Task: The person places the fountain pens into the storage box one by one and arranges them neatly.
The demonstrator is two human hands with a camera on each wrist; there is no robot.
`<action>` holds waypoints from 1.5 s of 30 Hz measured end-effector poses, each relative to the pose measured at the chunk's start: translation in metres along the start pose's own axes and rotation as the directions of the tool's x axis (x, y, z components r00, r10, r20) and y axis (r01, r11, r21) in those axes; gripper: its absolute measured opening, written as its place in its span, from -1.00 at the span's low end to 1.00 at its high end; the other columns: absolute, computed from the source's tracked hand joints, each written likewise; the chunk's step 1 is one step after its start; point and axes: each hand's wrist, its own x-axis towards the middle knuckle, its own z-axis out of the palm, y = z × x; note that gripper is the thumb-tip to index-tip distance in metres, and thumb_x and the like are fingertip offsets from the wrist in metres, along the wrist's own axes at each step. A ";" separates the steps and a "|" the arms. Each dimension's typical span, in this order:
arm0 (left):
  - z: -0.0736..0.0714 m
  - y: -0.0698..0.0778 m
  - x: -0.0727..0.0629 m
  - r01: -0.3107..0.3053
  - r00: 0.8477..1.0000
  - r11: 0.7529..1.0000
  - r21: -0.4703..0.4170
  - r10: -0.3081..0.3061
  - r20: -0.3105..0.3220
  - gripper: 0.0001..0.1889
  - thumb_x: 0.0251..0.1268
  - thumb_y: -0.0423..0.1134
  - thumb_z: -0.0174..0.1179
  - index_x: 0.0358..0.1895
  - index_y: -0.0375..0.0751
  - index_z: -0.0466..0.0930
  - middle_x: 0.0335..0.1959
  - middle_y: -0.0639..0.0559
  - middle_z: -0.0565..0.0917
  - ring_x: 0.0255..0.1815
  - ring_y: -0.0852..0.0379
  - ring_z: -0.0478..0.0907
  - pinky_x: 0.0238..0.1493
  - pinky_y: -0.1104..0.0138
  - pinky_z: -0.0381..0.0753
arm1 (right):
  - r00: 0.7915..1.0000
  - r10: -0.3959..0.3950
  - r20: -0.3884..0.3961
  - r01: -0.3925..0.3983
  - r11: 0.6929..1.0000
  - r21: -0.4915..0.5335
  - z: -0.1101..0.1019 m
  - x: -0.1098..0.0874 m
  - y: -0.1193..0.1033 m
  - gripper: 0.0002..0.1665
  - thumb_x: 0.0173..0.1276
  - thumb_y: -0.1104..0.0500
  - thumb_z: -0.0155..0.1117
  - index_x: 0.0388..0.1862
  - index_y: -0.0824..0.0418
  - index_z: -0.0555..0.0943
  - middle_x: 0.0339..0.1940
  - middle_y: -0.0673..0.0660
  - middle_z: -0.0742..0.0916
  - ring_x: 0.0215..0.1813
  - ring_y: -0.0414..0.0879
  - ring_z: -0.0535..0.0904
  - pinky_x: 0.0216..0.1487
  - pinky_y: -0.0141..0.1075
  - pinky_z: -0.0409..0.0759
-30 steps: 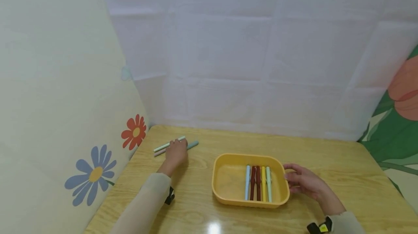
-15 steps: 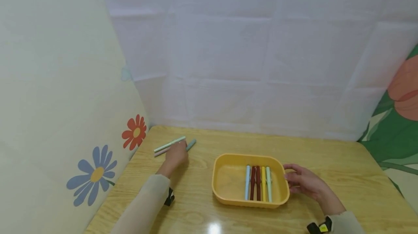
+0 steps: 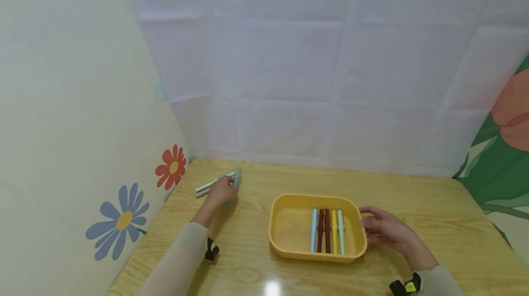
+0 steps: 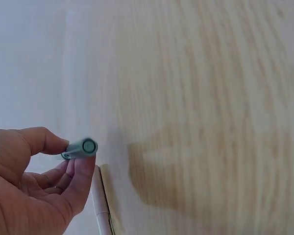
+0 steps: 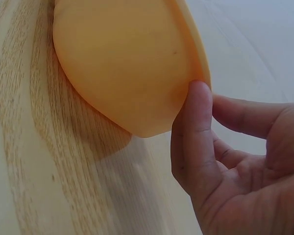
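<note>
My left hand [image 3: 222, 191] pinches a grey-green pen [image 3: 237, 176] between thumb and fingers. In the left wrist view the round end of this pen [image 4: 89, 146] points toward the camera. Just beside that hand, a pale green pen [image 3: 206, 185] and a pinkish pen [image 3: 202, 192] lie on the table, partly hidden by it. My right hand [image 3: 386, 231] holds the right end of a yellow tray [image 3: 287, 229], fingertips at its rim and outer wall. Inside the tray, toward the right, several pens stand side by side: light blue [image 3: 313, 231], dark red [image 3: 328, 231], yellow [image 3: 334, 231] and pale green [image 3: 340, 232].
The wooden table [image 3: 248, 259] has its far edge against a white cloth backdrop [image 3: 289, 80]. A flower-patterned panel [image 3: 120, 220] borders the left side, and another panel with large leaves [image 3: 504, 176] is at the right.
The grey-green pen has come up off the table in my left hand and turned from slanted to nearly upright in the head view. My right hand and the tray have hardly moved.
</note>
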 end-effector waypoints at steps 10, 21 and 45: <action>0.001 0.013 -0.010 0.019 0.998 0.963 -0.269 -0.004 0.059 -0.46 0.28 -0.39 0.11 0.33 -0.53 0.38 0.06 -0.42 0.58 -0.09 -0.13 0.62 -0.13 0.23 0.68 | 1.000 0.015 -0.012 -0.015 1.000 0.002 -0.002 0.000 0.000 -0.31 0.51 0.13 0.23 0.47 0.34 0.22 -0.22 0.05 0.72 -0.23 -0.13 0.64 -0.27 -0.32 0.72; 0.010 0.030 -0.019 0.005 0.995 0.854 -0.520 0.050 0.092 -0.48 0.31 -0.44 -0.01 0.35 -0.51 0.33 0.02 -0.39 0.55 -0.25 -0.01 0.59 -0.24 0.22 0.74 | 1.000 0.001 -0.001 -0.001 1.000 0.009 -0.003 0.002 0.003 -0.36 0.51 0.14 0.22 0.43 0.33 0.26 -0.22 0.04 0.72 -0.23 -0.14 0.65 -0.26 -0.33 0.72; 0.019 0.067 -0.047 -0.006 0.975 0.776 -0.631 0.146 0.170 -0.40 0.30 -0.40 0.10 0.42 -0.36 0.25 -0.01 -0.42 0.62 -0.23 -0.03 0.68 -0.07 0.16 0.74 | 1.000 -0.025 0.008 0.025 1.000 0.009 -0.001 0.002 0.003 -0.39 0.52 0.15 0.20 0.42 0.34 0.27 -0.23 0.04 0.72 -0.23 -0.15 0.65 -0.27 -0.34 0.72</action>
